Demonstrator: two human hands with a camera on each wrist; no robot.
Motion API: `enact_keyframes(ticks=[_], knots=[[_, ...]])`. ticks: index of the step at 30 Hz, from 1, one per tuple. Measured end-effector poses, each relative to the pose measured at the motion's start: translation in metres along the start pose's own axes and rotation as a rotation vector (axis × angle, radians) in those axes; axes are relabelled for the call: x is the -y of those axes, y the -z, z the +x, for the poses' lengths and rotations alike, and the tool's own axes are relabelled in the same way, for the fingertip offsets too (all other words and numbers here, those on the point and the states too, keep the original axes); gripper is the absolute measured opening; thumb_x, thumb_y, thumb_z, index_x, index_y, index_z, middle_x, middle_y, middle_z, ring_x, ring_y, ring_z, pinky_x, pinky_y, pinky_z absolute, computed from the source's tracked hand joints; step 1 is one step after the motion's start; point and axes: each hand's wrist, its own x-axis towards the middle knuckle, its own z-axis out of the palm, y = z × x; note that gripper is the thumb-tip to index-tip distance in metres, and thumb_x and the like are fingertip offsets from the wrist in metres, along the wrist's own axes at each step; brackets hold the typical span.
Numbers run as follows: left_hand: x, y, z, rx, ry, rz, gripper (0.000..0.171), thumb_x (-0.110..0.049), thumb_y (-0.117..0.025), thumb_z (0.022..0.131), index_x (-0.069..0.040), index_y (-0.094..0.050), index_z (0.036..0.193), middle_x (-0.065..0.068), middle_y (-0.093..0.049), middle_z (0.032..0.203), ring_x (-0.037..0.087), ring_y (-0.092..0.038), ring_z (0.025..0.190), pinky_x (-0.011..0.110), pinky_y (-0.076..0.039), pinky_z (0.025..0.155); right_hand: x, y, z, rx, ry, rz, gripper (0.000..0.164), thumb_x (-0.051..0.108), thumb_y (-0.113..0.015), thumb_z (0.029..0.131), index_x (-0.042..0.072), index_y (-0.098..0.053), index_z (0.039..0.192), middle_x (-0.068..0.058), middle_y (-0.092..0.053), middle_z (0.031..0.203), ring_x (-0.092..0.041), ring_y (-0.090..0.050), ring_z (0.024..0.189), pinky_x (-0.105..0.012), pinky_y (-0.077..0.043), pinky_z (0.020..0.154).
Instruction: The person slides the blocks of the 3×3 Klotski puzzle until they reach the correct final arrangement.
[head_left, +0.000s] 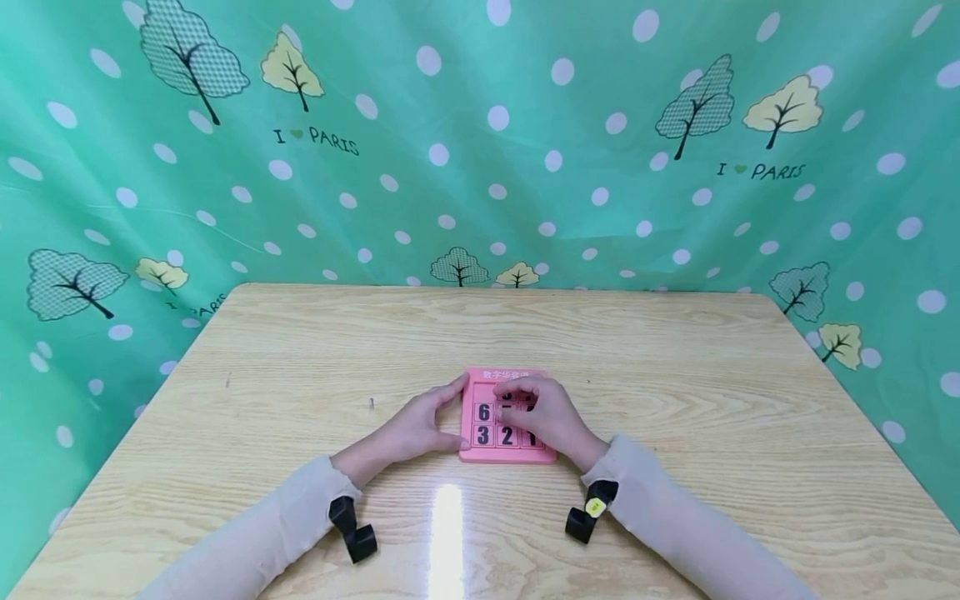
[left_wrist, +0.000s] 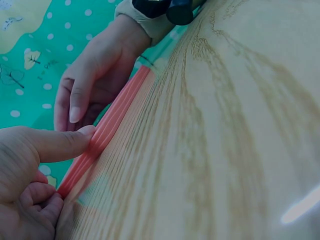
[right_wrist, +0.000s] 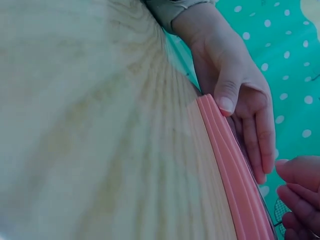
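A pink sliding number puzzle lies flat on the table, with Chinese lettering along its top border. My left hand holds the frame by its left side, thumb at the lower corner and fingers near the upper one. Over the tiles is my right hand, its thumb and bent index finger apart above the middle column. The 6 tile sits above the 3 tile, and a gap shows at the top left. Beside the 3 is the 2 tile. The right hand partly hides the other tiles.
The wooden table extends around the puzzle on all sides. A green dotted curtain hangs behind its far edge. Small dark marks dot the surface left of the puzzle, and a bright light reflection lies in front.
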Motion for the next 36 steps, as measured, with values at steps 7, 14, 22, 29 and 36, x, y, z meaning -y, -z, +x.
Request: enact_keyframes(ticks=[7,14,22,29,36], knots=[[0.0111,-0.0012,0.0023,-0.003,0.002,0.010,0.095,-0.013,-0.079,0.073,-0.010,-0.023,0.150,0.010,-0.024,0.154,0.028,-0.020,0.142,0.047,-0.015,0.116,0.0044,-0.0041,-0.0045,0.003,0.037,-0.037,0.025,0.008,-0.075,0.078,0.011,-0.072,0.103,0.000,-0.066,0.103,-0.018,-0.056,0.102,-0.037,-0.047,0.090],[0.0117,-0.0021,0.0024,0.000,0.004,0.006,0.094,-0.012,-0.078,0.073,-0.010,-0.023,0.150,0.010,-0.025,0.154,0.028,-0.019,0.142,0.047,-0.015,0.115,0.0040,-0.0058,-0.0053,-0.005,0.033,-0.073,0.025,0.008,-0.075,0.078,0.012,-0.073,0.102,-0.001,-0.066,0.104,-0.019,-0.056,0.105,-0.040,-0.046,0.094],[0.0094,-0.0016,0.0017,0.003,0.019,-0.007,0.094,-0.012,-0.078,0.073,-0.012,-0.023,0.150,0.008,-0.024,0.154,0.026,-0.018,0.142,0.048,-0.014,0.116,0.0019,-0.0065,-0.0049,-0.001,0.041,-0.092,0.024,0.009,-0.075,0.078,0.013,-0.073,0.102,-0.001,-0.066,0.105,-0.019,-0.055,0.105,-0.041,-0.046,0.094],[0.0088,-0.0018,0.0014,0.000,0.019,-0.009,0.095,-0.012,-0.079,0.072,-0.012,-0.024,0.150,0.008,-0.024,0.154,0.027,-0.018,0.142,0.048,-0.013,0.116,-0.0001,-0.0084,-0.0050,-0.014,0.039,-0.114,0.026,0.008,-0.076,0.077,0.014,-0.074,0.102,0.000,-0.066,0.103,-0.017,-0.055,0.103,-0.039,-0.046,0.092],[0.0115,-0.0023,0.0035,0.003,0.008,-0.006,0.095,-0.012,-0.079,0.073,-0.010,-0.023,0.150,0.008,-0.025,0.154,0.026,-0.019,0.142,0.047,-0.014,0.116,-0.0017,-0.0105,-0.0036,-0.023,0.038,-0.144,0.026,0.010,-0.076,0.077,0.015,-0.074,0.102,0.002,-0.066,0.103,-0.016,-0.055,0.101,-0.036,-0.047,0.090]])
